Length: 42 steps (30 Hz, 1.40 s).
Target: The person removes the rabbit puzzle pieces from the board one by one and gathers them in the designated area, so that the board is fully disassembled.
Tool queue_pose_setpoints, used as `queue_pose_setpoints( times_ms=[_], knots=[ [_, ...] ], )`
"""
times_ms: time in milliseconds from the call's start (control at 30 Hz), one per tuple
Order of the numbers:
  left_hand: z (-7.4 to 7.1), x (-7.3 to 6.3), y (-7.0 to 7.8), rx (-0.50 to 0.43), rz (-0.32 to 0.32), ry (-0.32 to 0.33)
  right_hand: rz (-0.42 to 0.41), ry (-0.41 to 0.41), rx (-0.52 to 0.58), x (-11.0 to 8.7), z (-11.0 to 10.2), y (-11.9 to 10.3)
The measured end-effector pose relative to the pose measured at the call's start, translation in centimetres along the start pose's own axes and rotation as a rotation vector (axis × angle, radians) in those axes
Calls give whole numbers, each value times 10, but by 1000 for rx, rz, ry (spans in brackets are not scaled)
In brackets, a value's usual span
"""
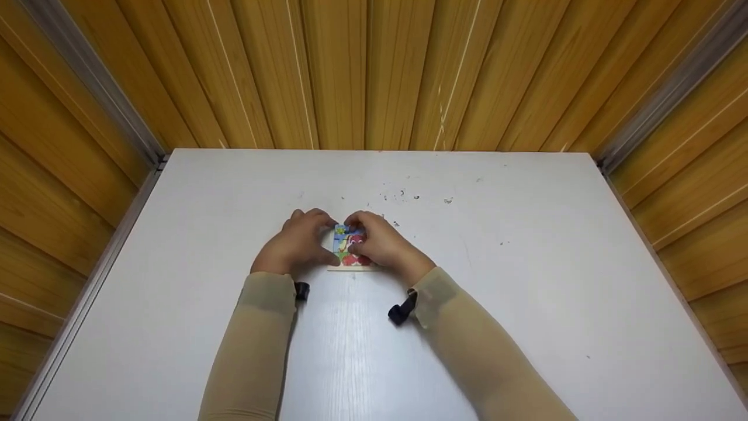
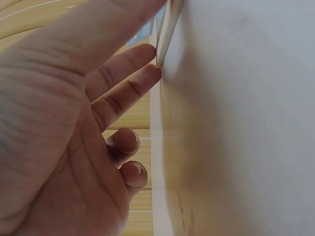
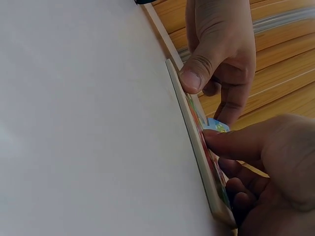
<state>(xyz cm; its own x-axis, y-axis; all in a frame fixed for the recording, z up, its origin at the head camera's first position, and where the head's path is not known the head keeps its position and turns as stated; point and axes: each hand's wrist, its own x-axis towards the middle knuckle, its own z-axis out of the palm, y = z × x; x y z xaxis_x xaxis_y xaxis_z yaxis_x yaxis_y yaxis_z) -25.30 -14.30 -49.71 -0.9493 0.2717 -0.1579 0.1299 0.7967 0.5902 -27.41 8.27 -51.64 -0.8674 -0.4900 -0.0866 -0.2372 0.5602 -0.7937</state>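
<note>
A small wooden jigsaw puzzle [image 1: 356, 260] with a red cartoon figure on blue and green lies flat on the white table. My left hand [image 1: 298, 240] holds the puzzle's left side, its thumb at the near corner and its fingertips toward the far edge. My right hand [image 1: 383, 242] reaches over from the right, thumb low on the picture and fingers curled at the far side. In the right wrist view a blue puzzle piece [image 3: 216, 125] with a yellow shape stands up from the board, at the right thumb and the left fingertips. Part of the picture is hidden under the right hand.
The white table [image 1: 526, 304] carries small dark marks [image 1: 403, 193] beyond the hands. Slatted wood-look walls [image 1: 362, 70] rise behind it and at both sides. A black strap device [image 1: 402, 311] sits on the right wrist, another [image 1: 301, 291] on the left.
</note>
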Motion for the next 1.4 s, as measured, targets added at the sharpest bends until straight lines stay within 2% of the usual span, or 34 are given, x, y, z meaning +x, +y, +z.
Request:
queue_pose_setpoints(
  times_ms=[233, 533, 800, 933, 1033, 1133, 1233, 1300, 1400],
  knots=[
    [-2, 0, -2, 9, 22, -9, 5, 81, 73, 0, 5, -1],
    [-4, 0, -1, 21, 23, -17, -23, 195, 72, 1, 14, -1],
    [-3, 0, -3, 33, 43, -23, -70, 201, 81, 1, 16, 0],
    [-3, -1, -3, 31, 35, -28, -59, 212, 104, 0, 16, -1],
    [-4, -1, -3, 24, 25, -28, -30, 215, 162, -1, 14, -2],
    [-4, -1, -1, 20, 17, -25, -1, 206, 269, 1, 6, -1],
    [-4, -2, 0, 23, 5, -22, 30, 223, 347, 3, -13, 3],
    [-3, -2, 1, 21, -6, -22, 52, 253, 357, 4, -32, 10],
    [-3, -2, 3, 9, -29, -19, 95, 303, 315, 1, -60, 23]
  ],
)
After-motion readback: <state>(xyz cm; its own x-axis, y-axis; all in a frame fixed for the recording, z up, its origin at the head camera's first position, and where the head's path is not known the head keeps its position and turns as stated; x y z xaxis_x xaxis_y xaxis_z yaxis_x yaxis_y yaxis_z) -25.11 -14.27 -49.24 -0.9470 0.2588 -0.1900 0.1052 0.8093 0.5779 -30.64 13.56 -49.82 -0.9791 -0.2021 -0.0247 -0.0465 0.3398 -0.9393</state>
